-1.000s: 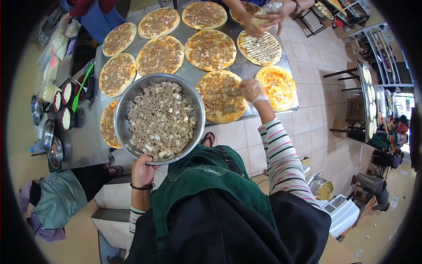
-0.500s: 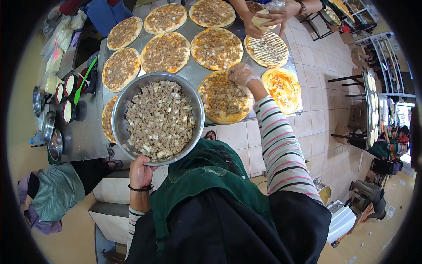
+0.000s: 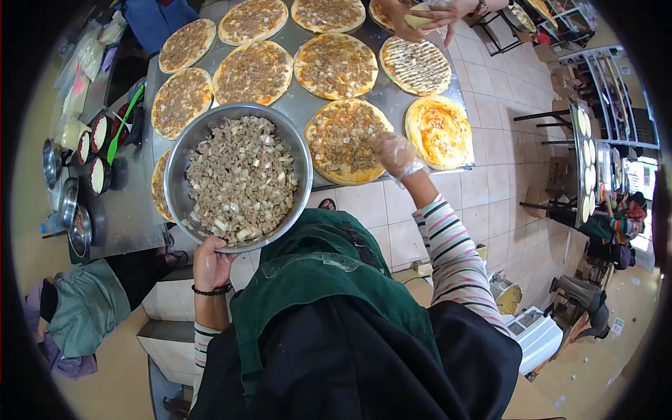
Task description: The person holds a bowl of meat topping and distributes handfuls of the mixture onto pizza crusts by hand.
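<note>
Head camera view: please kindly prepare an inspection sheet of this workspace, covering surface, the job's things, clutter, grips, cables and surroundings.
Surface: metal table, largely covered by round pizzas.
Job's things: steel bowl full of crumbled topping; front pizza, right of the bowl, with similar topping.
Clutter: green spatula, dark containers and metal bowls at left.
Left grip: bare, holding the steel bowl at its near rim.
Right grip: clear glove, at the front pizza's right edge; contact unclear.
Cables: nothing seen.
Surroundings: tiled floor; another person's hands at the table's far right.
</note>
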Motion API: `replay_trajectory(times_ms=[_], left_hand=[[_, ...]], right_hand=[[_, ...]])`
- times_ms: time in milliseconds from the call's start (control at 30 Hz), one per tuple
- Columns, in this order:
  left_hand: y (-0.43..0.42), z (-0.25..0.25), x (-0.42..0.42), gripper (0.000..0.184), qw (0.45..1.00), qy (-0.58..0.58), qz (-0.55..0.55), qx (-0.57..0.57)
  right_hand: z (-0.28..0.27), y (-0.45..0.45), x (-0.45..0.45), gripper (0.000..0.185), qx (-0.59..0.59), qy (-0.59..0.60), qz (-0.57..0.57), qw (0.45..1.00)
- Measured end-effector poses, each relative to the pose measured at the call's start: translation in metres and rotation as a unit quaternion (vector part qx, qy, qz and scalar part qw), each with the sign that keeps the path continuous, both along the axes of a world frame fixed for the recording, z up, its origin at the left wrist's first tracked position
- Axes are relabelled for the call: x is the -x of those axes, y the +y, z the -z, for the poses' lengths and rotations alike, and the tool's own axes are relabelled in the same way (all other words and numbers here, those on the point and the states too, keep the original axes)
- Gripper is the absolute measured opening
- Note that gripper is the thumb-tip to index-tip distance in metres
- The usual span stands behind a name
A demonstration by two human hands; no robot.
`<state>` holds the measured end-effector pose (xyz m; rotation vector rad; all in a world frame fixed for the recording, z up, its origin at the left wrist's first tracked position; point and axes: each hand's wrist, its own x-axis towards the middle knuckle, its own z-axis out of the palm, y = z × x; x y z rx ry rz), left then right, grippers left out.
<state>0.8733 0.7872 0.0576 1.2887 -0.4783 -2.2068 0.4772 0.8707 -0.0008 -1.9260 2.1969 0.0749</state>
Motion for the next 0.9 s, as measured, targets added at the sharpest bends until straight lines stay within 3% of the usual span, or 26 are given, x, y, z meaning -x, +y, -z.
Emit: replay_trajectory(times_ms=[33,133,167,267,367,500,600,833,900], left_hand=[[-0.002,0.002,-0.002,0.030,1.000,-0.001,0.012,0.005],[-0.003,0.006,-0.006,0.034,1.000,0.001,0.023,0.001],[-0.003,0.004,-0.005,0.034,1.000,0.000,0.023,0.000],[-0.002,-0.010,0.007,0.036,1.000,-0.025,0.001,-0.004],[-0.002,-0.011,0.005,0.036,0.999,-0.039,-0.007,0.000],[-0.004,-0.002,-0.004,0.034,1.000,-0.030,-0.004,0.000],[-0.004,-0.004,-0.006,0.032,1.000,-0.023,-0.006,-0.002],[-0.007,0.002,-0.012,0.025,1.000,-0.015,-0.015,0.001],[-0.007,0.000,-0.012,0.025,1.000,-0.015,-0.024,0.000]], right_hand=[[0.011,0.006,-0.004,0.024,0.099,-0.068,-0.034,0.992],[0.015,0.014,-0.026,0.013,0.169,-0.067,-0.092,0.979],[0.013,0.015,-0.030,0.014,0.072,-0.050,-0.066,0.994],[0.018,0.016,-0.032,0.016,0.148,-0.077,-0.066,0.984],[0.034,0.016,-0.043,0.016,0.057,-0.085,-0.071,0.992],[0.003,0.004,-0.045,0.008,0.134,-0.108,-0.040,0.984],[0.016,0.003,-0.053,0.009,0.037,-0.088,-0.033,0.995],[0.025,-0.015,-0.067,0.013,0.044,-0.153,0.011,0.987],[0.024,-0.021,-0.069,0.013,0.071,-0.148,-0.022,0.986]])
